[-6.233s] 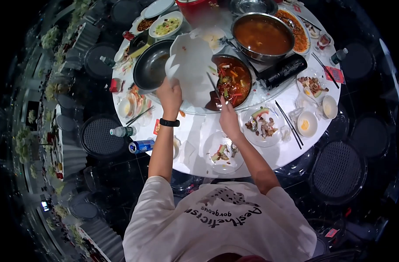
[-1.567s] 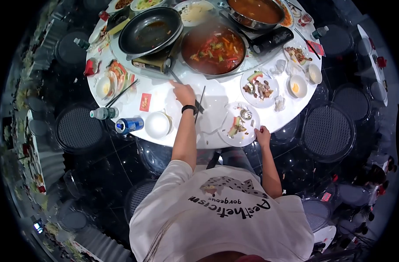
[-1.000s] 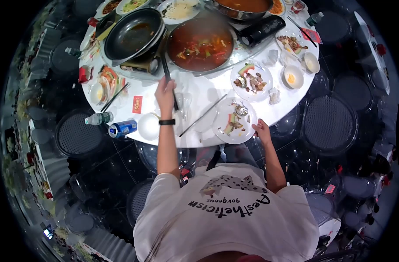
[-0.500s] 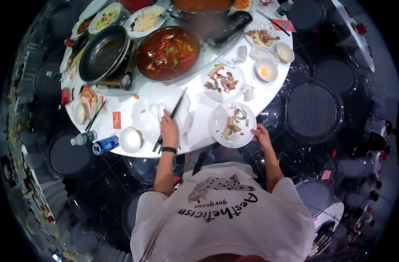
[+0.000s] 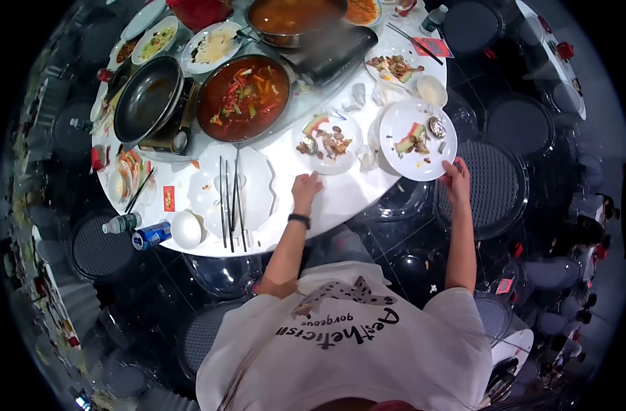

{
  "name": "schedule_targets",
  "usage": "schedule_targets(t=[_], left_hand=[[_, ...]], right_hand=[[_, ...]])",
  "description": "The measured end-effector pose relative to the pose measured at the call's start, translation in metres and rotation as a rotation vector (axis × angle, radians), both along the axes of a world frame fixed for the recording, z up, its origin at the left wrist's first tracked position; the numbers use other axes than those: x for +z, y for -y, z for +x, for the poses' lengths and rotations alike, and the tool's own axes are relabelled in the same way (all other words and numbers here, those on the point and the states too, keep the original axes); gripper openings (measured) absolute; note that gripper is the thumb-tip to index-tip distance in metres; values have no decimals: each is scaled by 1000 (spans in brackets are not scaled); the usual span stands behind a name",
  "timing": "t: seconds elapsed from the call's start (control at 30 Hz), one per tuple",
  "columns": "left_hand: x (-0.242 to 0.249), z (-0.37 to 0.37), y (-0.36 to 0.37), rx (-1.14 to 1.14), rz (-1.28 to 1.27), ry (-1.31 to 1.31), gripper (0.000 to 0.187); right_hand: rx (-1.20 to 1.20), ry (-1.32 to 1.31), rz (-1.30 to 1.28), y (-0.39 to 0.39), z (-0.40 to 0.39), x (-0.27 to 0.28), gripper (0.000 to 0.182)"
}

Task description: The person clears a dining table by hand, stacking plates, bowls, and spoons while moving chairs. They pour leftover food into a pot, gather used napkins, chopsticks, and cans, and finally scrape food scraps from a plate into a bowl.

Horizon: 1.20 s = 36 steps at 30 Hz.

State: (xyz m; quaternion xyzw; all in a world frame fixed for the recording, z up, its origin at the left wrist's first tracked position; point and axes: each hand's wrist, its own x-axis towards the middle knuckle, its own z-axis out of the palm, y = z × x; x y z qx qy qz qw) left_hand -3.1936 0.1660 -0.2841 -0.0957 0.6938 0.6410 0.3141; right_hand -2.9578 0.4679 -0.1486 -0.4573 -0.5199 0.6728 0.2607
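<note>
My right hand (image 5: 454, 179) grips the lower right rim of a white plate (image 5: 402, 159), holding it raised beside the table. Food scraps, a watermelon rind and a crumpled silvery piece lie on this plate. My left hand (image 5: 305, 193) has its fingers curled at the near rim of a second white plate (image 5: 347, 159), which rests on the table with bones, rind and scraps. To its left, several dark chopsticks (image 5: 232, 205) lie across a scalloped whitish sheet or mat (image 5: 258, 185), near white spoons. The raised plate partly covers a small bowl (image 5: 432, 90).
A large pot of red soup (image 5: 243, 99) and a black pan (image 5: 147, 99) stand farther back on the round table. A white bowl (image 5: 187, 230), blue can (image 5: 151, 235) and water bottle (image 5: 121, 222) sit near the left edge. Dark chairs (image 5: 481, 188) surround the table.
My right hand has raised its plate and carried it forward and right. My left hand has left the chopsticks on the sheet and moved right to the other plate's rim.
</note>
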Motion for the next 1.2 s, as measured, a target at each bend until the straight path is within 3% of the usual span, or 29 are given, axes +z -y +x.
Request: schedule_targets(t=[0.1,0.17,0.27,0.37,0.53,0.57,0.67,0.77,0.87,0.97,1.2], left_hand=[[-19,-5,-42,274,63,148,22],[-28,-11,-48,303,97,142,25],[-15,-13,-38,194,233,119,18],[33,-6,-18,156,320,91,22],[88,-20,15,-82,-52,-236,20],[100,-22,13,-168,-164,-358,19],[142,-22,-12,-415,-572,-843,18],[155,-12,-45,-457,-587,-1037,22],[168,-1,-65,-544,-609,-1150,24],[184,4,-57,-492,-603,-1143,22],[172,9,-22,-398,-501,-1165,17]], right_hand=[[2,-47,-29,-27,-12,-13,11],[33,-72,-37,-36,-14,-26,11],[43,-73,-84,-33,-19,-37,10],[108,-20,-83,-23,-18,-47,10],[247,39,89,-9,-33,-66,6],[263,59,148,-6,-42,-70,7],[362,345,695,16,-86,-35,17],[494,425,1096,41,-127,-11,18],[640,470,1299,67,-152,5,19],[727,486,1394,84,-158,37,21],[844,465,1492,78,-157,17,14]])
